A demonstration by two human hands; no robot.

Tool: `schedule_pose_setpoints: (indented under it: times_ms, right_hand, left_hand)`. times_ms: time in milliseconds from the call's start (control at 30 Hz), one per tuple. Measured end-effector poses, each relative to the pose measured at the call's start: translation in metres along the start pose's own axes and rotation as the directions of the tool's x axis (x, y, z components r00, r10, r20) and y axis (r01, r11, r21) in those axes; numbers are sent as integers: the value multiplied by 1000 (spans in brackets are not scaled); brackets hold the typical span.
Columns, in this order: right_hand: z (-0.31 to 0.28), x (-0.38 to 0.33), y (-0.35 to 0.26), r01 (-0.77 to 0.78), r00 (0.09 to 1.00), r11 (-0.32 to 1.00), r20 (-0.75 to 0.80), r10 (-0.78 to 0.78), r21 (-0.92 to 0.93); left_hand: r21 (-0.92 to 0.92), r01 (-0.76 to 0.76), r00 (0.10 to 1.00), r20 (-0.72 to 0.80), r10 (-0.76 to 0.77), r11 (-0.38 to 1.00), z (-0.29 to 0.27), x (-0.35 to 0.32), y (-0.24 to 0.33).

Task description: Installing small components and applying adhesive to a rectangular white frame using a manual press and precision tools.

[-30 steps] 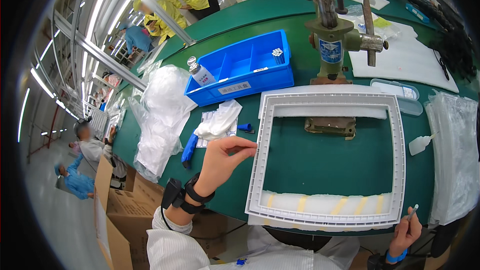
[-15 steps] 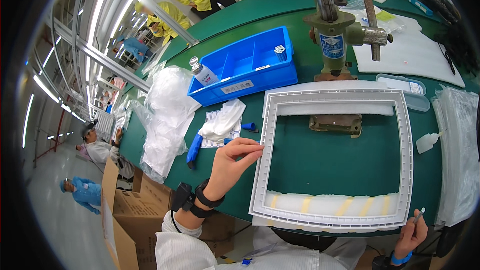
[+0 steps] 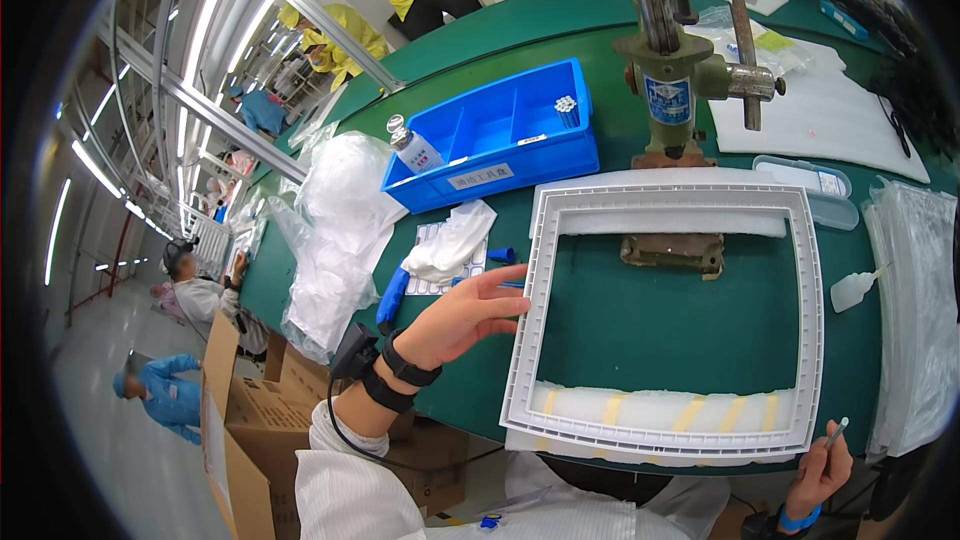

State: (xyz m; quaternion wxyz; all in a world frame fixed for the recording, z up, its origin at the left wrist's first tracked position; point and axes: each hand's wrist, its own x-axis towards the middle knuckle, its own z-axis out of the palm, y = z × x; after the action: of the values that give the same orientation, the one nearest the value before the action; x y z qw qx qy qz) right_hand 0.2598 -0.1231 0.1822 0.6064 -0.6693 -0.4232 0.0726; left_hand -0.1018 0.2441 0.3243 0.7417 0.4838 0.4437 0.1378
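A white rectangular plastic frame (image 3: 812,320) lies in front of me, its border lined with small ribs and slots. White foam (image 3: 660,408) with yellow tape strips supports its near side, and another foam strip (image 3: 670,224) lies under the far side. My left hand (image 3: 455,318) is at the frame's left edge, fingers stretched and apart, the fingertips touching or very close to it. By the near right corner, my right hand (image 3: 822,470) is closed around a thin grey metal rod (image 3: 837,432) that points up.
Behind the frame stands a green arm press (image 3: 668,90). To its left are a blue divided bin (image 3: 490,175), a white cloth (image 3: 450,245) and a blue-handled tool (image 3: 393,300). A small white squeeze bottle (image 3: 853,290) and plastic-wrapped parts (image 3: 910,320) lie right; a cardboard box (image 3: 275,410) stands lower left.
My left hand has opened from a pinch at the frame's left edge, its fingers now spread, and the wrist has shifted left. The right hand and the frame stay nearly in place.
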Motion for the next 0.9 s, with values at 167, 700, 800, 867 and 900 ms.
schedule_pose_setpoints:
  times_ms: [167, 700, 800, 867, 900]
  right_hand:
    - [5, 2, -3, -19, 1000, 1000, -11, 20, 24]
    - [-2, 8, -25, -90, 994, 995, 51, 92, -45]
    - [7, 21, -56, 53, 989, 996, 143, -43, -68]
    - [16, 43, -99, 126, 889, 990, 450, -83, -67]
    - [25, 49, -119, 143, 835, 986, 546, -73, -86]
  left_hand:
    - [-3, 96, 993, 75, -95, 995, -5, 8, 5]
    - [212, -174, 966, -155, 209, 962, 15, -9, 6]
    - [224, -397, 895, -118, 429, 890, 41, -56, 2]
    - [229, -399, 917, 75, 393, 888, 68, -90, -13]
    - [197, -356, 933, 127, 336, 914, 88, -105, -18]
